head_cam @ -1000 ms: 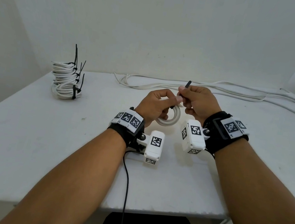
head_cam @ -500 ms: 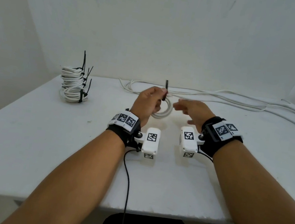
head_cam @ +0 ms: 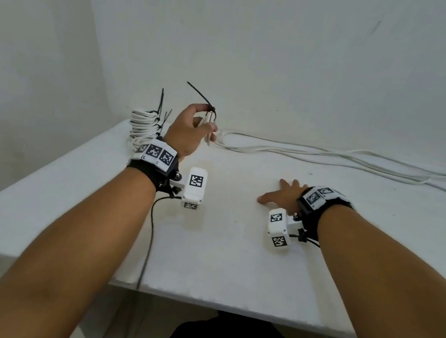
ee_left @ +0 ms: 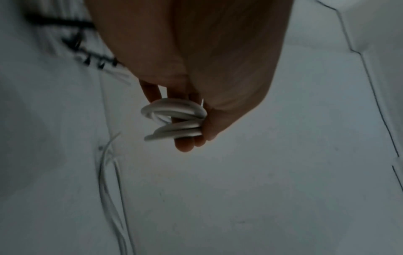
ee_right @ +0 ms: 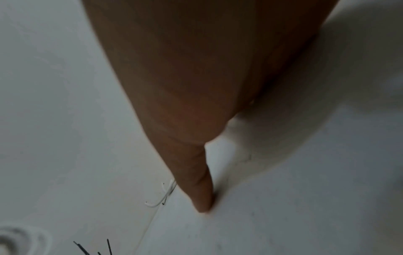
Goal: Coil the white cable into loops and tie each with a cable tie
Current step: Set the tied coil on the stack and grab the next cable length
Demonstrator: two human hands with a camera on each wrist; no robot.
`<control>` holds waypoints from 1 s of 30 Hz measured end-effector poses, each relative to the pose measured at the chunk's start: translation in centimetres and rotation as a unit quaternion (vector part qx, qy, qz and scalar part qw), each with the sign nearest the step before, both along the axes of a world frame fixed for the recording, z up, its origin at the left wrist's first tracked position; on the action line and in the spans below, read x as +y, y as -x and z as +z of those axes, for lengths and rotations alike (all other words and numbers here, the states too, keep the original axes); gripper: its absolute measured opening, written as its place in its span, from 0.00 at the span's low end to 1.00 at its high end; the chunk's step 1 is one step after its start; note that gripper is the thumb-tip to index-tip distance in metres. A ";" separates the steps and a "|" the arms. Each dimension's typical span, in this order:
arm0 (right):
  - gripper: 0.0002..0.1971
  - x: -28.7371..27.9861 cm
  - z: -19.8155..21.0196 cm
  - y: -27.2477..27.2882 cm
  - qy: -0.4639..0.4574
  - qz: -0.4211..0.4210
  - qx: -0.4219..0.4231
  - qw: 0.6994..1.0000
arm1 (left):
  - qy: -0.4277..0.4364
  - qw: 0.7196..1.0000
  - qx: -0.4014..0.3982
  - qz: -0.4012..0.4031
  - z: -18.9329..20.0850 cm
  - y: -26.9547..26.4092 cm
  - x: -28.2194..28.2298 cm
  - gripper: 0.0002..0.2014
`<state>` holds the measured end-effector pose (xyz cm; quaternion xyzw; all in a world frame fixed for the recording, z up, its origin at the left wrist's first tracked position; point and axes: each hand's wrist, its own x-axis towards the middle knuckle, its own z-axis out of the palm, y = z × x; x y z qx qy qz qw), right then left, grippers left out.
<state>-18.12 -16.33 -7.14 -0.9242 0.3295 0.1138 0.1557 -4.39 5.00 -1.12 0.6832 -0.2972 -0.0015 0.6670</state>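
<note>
My left hand [head_cam: 185, 132] grips small round white rubbery cable coil [ee_left: 174, 119] w/ thin black plastic cable tie [head_cam: 201, 98]; coil between thumb & fingers [ee_left: 184, 145]. My right hand [head_cam: 284, 193] flat, fingers straight, on matte white table [head_cam: 218, 254].

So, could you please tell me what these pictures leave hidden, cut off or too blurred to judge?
- Head view: the left hand hides most of the tied coil and much of the stack of coils.
- Right wrist view: the right hand shows one finger; the others are hidden.
- Left wrist view: blur smears the loose cables.
</note>
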 end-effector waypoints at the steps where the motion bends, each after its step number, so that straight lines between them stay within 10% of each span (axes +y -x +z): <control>1: 0.54 -0.1 -0.2 0.1 -0.004 0.001 -0.004 1.000 | -0.032 0.999 -0.019 0.029 0.6 -0.8 0.9 0.19; 9: 0.52 -0.1 -0.8 -0.5 -0.019 -0.008 -0.033 0.999 | -0.319 0.901 -0.145 0.255 3.9 -7.8 8.2 0.20; 14: 0.53 -0.7 -1.1 -0.7 -0.006 -0.007 -0.004 1.000 | -0.466 0.834 -0.157 0.252 2.8 -9.9 9.0 0.18; 30: 0.54 -1.1 -1.6 -1.0 -0.015 -0.007 -0.010 1.000 | -0.511 0.825 -0.180 0.161 -0.1 -9.8 8.0 0.14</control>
